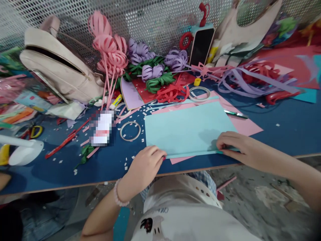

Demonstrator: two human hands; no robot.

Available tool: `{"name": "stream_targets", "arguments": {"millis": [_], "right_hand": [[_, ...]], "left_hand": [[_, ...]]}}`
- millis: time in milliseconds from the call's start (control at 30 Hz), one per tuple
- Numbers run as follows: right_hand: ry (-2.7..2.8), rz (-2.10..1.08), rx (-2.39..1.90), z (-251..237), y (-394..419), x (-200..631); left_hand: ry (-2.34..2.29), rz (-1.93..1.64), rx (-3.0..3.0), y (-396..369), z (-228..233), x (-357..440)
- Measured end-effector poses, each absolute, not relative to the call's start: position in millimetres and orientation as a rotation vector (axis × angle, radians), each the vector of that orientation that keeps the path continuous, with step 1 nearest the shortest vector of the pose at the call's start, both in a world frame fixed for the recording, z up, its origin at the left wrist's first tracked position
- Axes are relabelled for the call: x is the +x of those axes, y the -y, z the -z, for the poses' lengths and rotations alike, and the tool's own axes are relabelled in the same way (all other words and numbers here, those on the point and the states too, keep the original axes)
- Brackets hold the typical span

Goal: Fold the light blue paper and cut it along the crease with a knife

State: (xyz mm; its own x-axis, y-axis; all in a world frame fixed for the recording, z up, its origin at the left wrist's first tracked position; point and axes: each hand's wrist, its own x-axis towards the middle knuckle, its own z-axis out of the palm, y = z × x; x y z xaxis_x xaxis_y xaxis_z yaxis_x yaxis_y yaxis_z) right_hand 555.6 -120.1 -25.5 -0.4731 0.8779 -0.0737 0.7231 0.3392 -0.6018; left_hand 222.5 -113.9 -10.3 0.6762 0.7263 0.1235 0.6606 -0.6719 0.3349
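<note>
A light blue paper sheet (187, 129) lies on the dark blue table (288, 130), over a pink sheet (244, 125). My left hand (146, 165) presses its fingertips on the sheet's near left corner. My right hand (234, 145) presses flat on the sheet's near right edge, which looks folded along the front. Neither hand holds a tool.
Two tape rings (129, 130) (199, 93) lie beside the sheet. Paper flowers (110, 50), purple curls (152, 70) and red strips (173, 92) crowd the back. A beige bag (57, 67) sits at left, a phone (202, 45) leans at the mesh wall, scissors (235, 114) lie at right.
</note>
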Motion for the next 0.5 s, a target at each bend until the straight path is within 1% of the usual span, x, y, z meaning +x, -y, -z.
{"name": "stream_targets", "arguments": {"millis": [500], "right_hand": [[2.309, -0.871, -1.543, 27.1, 111.8, 556.0]], "left_hand": [[-1.154, -0.344, 2.623, 113.6, 14.5, 220.5]]}}
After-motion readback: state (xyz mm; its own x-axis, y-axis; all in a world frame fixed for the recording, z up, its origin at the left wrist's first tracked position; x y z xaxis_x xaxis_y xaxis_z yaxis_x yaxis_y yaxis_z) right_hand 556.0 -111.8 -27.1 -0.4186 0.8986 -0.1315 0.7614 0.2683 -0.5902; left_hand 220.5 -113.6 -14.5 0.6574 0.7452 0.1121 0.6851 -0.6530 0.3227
